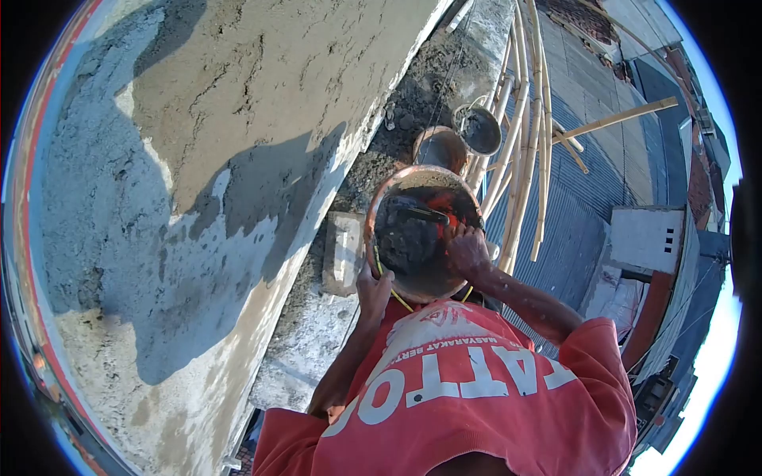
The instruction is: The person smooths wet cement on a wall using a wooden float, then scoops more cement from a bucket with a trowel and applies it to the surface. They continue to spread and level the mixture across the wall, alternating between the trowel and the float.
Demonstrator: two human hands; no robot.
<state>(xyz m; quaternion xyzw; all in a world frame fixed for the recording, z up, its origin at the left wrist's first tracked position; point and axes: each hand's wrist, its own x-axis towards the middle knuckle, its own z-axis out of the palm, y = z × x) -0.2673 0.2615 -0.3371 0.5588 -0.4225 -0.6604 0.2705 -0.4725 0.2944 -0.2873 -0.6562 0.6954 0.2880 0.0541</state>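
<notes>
A round orange-brown basin [383, 189] holds wet grey mortar [403, 244] right in front of my body. My left hand [374, 290] is closed on the basin's near left rim, beside a thin yellow-green cord [381, 266]. Over the right side of the basin, my right hand [468, 252] is closed on a trowel [425, 213], whose dark metal part lies over the mortar. The trowel's handle is mostly hidden by my fingers. Some bright red-orange basin wall shows near the trowel.
To the left stands a wall [214, 103] partly coated with wet mortar. Beyond the basin are another basin [440, 149] and a bucket [481, 131]. Bamboo poles [524, 143] run along the right, above corrugated roofing [567, 238]. A pale block [343, 252] lies left of the basin.
</notes>
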